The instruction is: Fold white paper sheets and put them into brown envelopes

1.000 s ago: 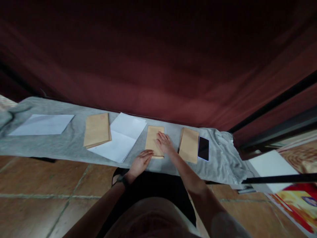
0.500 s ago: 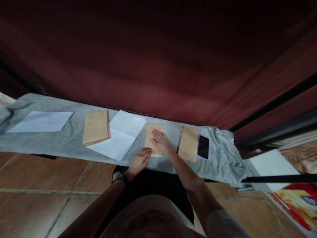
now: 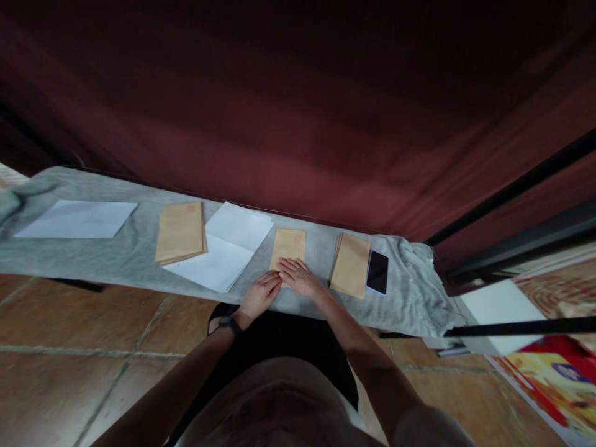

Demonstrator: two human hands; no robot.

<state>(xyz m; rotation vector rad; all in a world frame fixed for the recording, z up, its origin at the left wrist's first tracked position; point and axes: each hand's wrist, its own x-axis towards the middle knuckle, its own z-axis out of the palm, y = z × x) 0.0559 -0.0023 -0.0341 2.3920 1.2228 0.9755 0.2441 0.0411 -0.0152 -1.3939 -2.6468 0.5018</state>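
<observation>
Right hand [image 3: 299, 277] has slid down the mid-frame envelope [image 3: 289, 243] to the left hand [image 3: 261, 295]. Right's flat, holding nothing; left's grip unclear. Envelope lies flat; pressing looks unfinished.

Left hand [image 3: 259, 296] palm-down, fingers extended together. Right hand [image 3: 300, 277] just beside it, flat, palm-down, fingertips by the left's. Forearms [image 3: 361, 341] converge toward both hands.

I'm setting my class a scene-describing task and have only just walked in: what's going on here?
Someone's right hand lies across the lower part of a brown envelope, with the left hand at its lower left corner. To the left, a stack of brown envelopes overlaps creased white sheets; farther left lies more white paper. To the right are other envelopes and a smartphone.
</observation>
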